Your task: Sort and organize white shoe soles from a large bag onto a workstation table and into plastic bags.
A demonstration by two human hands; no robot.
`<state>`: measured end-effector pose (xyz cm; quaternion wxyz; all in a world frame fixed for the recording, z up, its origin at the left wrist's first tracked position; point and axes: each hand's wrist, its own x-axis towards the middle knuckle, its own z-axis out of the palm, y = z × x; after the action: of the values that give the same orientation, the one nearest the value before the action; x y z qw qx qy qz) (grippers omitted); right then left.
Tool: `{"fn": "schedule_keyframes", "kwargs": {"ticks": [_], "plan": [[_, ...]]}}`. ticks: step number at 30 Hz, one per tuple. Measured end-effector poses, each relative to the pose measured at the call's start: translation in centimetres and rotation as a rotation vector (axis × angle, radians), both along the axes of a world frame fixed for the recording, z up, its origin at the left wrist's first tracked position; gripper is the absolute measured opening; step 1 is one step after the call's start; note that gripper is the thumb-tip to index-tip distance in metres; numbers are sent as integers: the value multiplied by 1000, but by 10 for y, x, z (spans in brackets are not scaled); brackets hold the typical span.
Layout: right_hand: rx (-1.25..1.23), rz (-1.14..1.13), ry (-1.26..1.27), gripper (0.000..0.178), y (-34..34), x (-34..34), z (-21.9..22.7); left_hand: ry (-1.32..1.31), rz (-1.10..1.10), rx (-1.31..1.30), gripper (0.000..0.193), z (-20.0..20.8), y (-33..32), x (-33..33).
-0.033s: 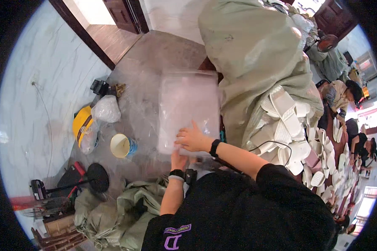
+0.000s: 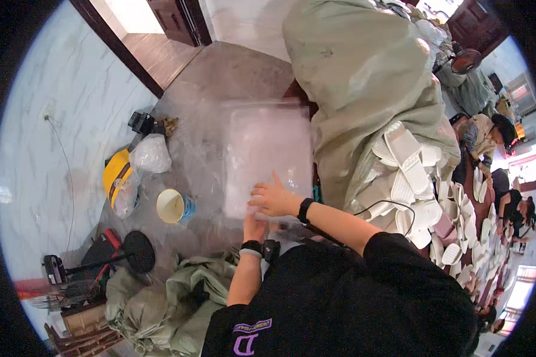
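Observation:
A flat, pale pinkish stack of clear plastic bags or sheets (image 2: 268,154) lies in front of me, its outline blurred at the far edge. My right hand (image 2: 274,199) rests on its near part, fingers stretched out and apart, thumb pointing away from me. My left hand (image 2: 255,229) is at the stack's near edge, just below the right fingertips. Its fingers are mostly hidden by the right hand and the plastic, so whether they grip the edge does not show.
A paper-like cup or tub (image 2: 171,206), a yellow cap (image 2: 118,172) and a white plastic bundle (image 2: 151,153) stand left. Large green sacks (image 2: 363,71) rise to the right, beside piled white slippers (image 2: 405,178). Green sacking (image 2: 190,291) lies near left. Other people (image 2: 485,137) work far right.

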<state>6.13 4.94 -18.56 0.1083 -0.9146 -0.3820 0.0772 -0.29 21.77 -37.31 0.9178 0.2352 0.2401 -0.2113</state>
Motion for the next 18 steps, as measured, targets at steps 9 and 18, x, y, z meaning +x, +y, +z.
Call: {"fn": "schedule_keyframes", "kwargs": {"ticks": [9,18], "plan": [[-11,-251,-12,68,-4,2,-40,144,148,-82,60,100,-34,12],[-180,-457,315,77,-8,-23,-26,-13,153,-225,80,129,-33,12]]}}
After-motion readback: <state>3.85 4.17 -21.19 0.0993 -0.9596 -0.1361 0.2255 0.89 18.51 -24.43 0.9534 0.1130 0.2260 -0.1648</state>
